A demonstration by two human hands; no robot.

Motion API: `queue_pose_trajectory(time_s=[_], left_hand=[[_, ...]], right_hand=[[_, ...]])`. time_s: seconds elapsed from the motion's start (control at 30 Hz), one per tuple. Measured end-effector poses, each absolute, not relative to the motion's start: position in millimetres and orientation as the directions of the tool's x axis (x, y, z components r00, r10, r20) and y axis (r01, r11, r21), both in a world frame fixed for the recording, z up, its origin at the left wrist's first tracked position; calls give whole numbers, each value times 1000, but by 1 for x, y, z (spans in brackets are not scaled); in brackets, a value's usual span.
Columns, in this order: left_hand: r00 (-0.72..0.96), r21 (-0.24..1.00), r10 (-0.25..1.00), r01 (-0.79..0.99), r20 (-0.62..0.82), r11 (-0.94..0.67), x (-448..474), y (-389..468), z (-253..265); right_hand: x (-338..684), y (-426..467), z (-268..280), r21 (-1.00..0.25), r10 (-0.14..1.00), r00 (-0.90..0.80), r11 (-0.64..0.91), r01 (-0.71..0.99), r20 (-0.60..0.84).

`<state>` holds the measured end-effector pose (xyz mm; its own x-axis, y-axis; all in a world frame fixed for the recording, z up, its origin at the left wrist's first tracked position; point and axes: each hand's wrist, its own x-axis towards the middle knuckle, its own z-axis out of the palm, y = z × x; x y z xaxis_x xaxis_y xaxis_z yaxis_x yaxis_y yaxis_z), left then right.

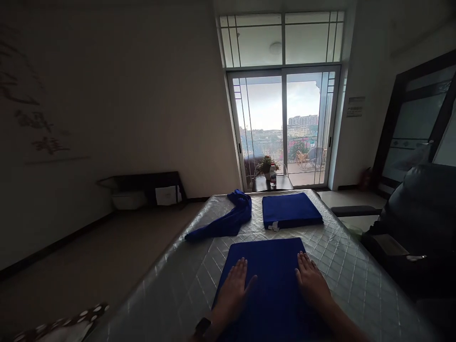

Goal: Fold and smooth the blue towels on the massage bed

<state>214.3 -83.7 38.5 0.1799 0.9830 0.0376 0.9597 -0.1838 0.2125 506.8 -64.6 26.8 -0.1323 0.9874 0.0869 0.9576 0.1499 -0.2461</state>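
A flat blue folded cloth (270,280) lies on the silvery quilted bed surface (185,275) close in front of me. My left hand (233,287) rests on its left side, fingers flat and the thumb stretched out. On the right edge of the cloth lies my right hand (310,280), its fingers straight and held side by side. Farther off sits a thicker blue folded stack (290,209) with a white tag (273,226) at its near edge. Left of that stack is a crumpled blue cloth (237,216). The near end of the cloth under my hands runs out of view.
A small dark table (272,183) with a potted plant (267,165) and a bottle (273,175) stands beyond the bed, before a glass sliding door (260,118). A black armchair (420,223) is at the right. A low black rack (142,185) stands along the left wall.
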Motion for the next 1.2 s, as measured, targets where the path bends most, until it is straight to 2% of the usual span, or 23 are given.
queue_pose_trajectory(time_s=[0.13, 0.3, 0.47, 0.63, 0.73, 0.87, 1.0, 1.2], left_hand=[[98, 212, 995, 972, 34, -103, 177, -96, 31], [107, 222, 994, 969, 24, -110, 174, -104, 36], [102, 177, 995, 979, 15, -103, 192, -104, 53], [313, 230, 949, 922, 30, -311, 257, -111, 63], [480, 287, 870, 822, 117, -492, 311, -115, 59], [621, 349, 756, 675, 208, -650, 362, -115, 50], [608, 369, 774, 688, 177, -625, 358, -114, 45], [480, 259, 872, 833, 99, -488, 272, -115, 36]], right_hand=[[507, -64, 23, -240, 985, -134, 158, 958, 113], [504, -67, 31, -209, 983, -139, 163, 964, 123], [503, -84, 56, -173, 980, -175, 190, 966, 97], [507, -111, 51, -222, 982, -187, 191, 956, 39], [511, -121, 30, -225, 988, -153, 155, 962, 26], [516, -122, 10, -191, 971, -213, 230, 954, 104], [517, -123, 14, -200, 968, -233, 248, 948, 96], [513, -124, 28, -266, 989, -145, 145, 953, 20]])
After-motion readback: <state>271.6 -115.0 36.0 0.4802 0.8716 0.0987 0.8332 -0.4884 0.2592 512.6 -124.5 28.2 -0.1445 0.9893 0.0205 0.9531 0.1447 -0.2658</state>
